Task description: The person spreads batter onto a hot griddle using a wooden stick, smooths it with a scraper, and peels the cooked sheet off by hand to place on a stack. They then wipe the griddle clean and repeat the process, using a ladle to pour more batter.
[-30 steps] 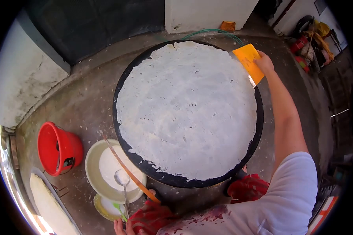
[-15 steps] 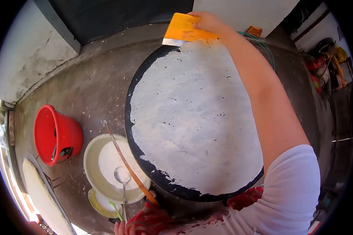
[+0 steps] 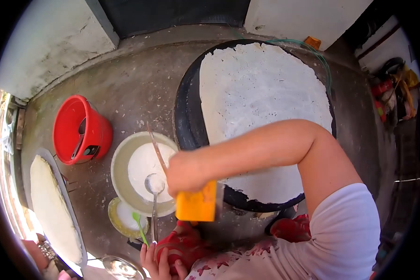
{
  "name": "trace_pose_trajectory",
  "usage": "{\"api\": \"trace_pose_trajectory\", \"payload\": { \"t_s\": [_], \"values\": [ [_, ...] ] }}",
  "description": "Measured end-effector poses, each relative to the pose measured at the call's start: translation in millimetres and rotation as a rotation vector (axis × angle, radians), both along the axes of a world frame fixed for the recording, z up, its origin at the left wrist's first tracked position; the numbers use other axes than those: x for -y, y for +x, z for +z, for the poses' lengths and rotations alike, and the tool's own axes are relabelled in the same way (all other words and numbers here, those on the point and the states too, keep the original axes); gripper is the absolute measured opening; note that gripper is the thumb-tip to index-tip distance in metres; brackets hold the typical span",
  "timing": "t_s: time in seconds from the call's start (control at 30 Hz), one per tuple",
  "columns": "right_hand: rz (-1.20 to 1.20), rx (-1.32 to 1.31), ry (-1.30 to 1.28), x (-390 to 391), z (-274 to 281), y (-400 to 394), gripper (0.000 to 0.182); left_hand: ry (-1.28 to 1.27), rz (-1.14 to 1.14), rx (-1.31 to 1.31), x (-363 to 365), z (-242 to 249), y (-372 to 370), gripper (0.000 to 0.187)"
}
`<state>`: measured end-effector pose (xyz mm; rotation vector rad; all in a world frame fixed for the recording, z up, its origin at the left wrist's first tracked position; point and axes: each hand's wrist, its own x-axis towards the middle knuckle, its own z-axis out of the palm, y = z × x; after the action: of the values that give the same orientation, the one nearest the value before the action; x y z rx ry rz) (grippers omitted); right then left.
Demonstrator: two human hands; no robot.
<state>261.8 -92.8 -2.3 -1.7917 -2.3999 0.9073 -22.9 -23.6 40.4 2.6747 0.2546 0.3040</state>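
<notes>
My right hand (image 3: pixel 186 172) is closed on an orange scraper (image 3: pixel 197 203), between the bowl and the griddle. A thin white sheet of batter (image 3: pixel 266 93) covers most of the round black griddle (image 3: pixel 189 105); its left edge shows a wide black strip. My left hand (image 3: pixel 161 261) rests at the bottom on red cloth, fingers apart. The large bowl (image 3: pixel 121 172) holds white batter and a metal ladle (image 3: pixel 154 186). A wooden stick (image 3: pixel 157 148) lies across the bowl's rim, its lower end hidden behind my right hand.
A red bucket (image 3: pixel 100 135) with utensils is at the left. A small yellow bowl (image 3: pixel 114 219) with a green-handled spoon (image 3: pixel 140 227) sits below the large bowl. A tray (image 3: pixel 80 228) bears a pale flat sheet. Another person's wrist (image 3: pixel 39 254) shows at lower left.
My right hand has come from the griddle's far edge down to the large bowl's side with the scraper. The sheet's left edge now lies farther from the griddle's rim. The camera view has shifted.
</notes>
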Motion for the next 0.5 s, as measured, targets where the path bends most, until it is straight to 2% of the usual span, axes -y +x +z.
{"api": "trace_pose_trajectory", "payload": {
  "t_s": [0.07, 0.1, 0.17, 0.23, 0.3, 0.37, 0.4, 0.47, 0.5],
  "values": [
    [0.159, 0.047, 0.055, 38.5, -0.8, -82.1, 0.011, 0.005, -0.014, 0.036, -0.9, 1.6, -12.4, 0.035],
    [0.148, 0.002, 0.114, 62.0, 1.9, -112.7, 0.009, 0.000, -0.020, 0.075, 0.4, 3.3, -17.0, 0.035],
    [0.070, 0.048, 0.099, 96.8, 3.4, -153.7, 0.009, 0.039, -0.022, 0.150, 2.2, 9.0, -25.1, 0.032],
    [-0.153, 0.087, 0.180, 128.2, 12.9, -162.7, 0.011, -0.043, 0.026, -0.027, 0.3, 2.5, -48.6, 0.039],
    [-0.491, 0.139, 0.319, 160.1, 33.6, -162.6, 0.019, -0.042, 0.011, 0.007, 4.1, 3.5, -56.3, 0.033],
    [-0.928, 0.054, 0.235, 197.5, 44.1, -160.5, 0.025, -0.047, 0.037, 0.101, 3.0, -4.4, -61.8, 0.032],
    [-1.172, 0.036, 0.082, 218.9, 51.8, -155.8, 0.030, -0.074, 0.030, 0.134, 1.4, -8.3, -63.4, 0.035],
    [-1.689, -0.081, 0.646, 275.1, 19.1, -149.0, 0.033, -0.079, 0.001, 0.164, 2.4, -11.6, -65.7, 0.033],
    [-1.920, -0.063, 0.693, 317.9, -9.5, -132.7, 0.035, -0.088, 0.007, 0.193, 3.8, -13.2, -66.0, 0.032]
  ]
}}
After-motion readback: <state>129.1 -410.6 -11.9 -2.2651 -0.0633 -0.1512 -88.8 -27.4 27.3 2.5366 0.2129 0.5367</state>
